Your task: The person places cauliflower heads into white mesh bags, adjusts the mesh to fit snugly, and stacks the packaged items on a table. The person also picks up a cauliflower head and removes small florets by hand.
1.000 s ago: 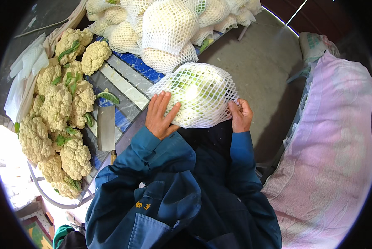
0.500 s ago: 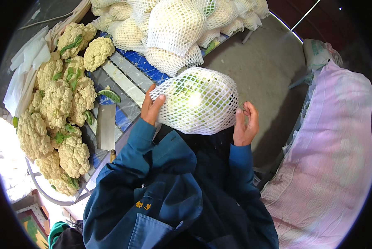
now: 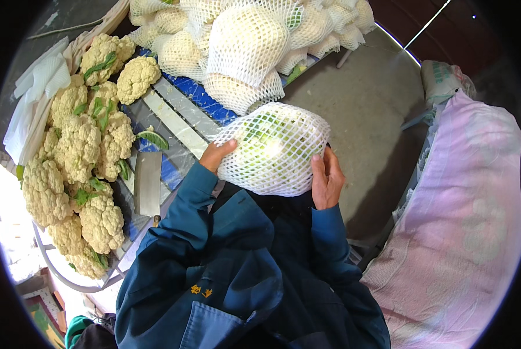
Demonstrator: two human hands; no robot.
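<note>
Between my two hands is a cauliflower (image 3: 275,148) inside a white foam net sleeve, its green stem side facing up through the mesh. My left hand (image 3: 217,156) grips the left end of the net, thumb on top and the other fingers hidden beneath. Against the right end presses my right hand (image 3: 328,179), thumb on the near side and fingers curled behind. A cleaver (image 3: 148,185) lies flat on the table to the left, its handle mostly hidden by my sleeve. Beside the blade rests a cut green leaf (image 3: 153,139).
Bare cauliflowers (image 3: 77,145) are heaped along the table's left side. Netted cauliflowers (image 3: 246,41) pile up at the far end. White empty foam nets (image 3: 42,87) hang at the far left. A pink cloth (image 3: 458,221) covers something on the right, near a sack (image 3: 441,81).
My right hand has moved in from beside the netted cauliflower and now grips its right end. The cauliflower has shifted slightly toward me, and my left hand has closed further around the net.
</note>
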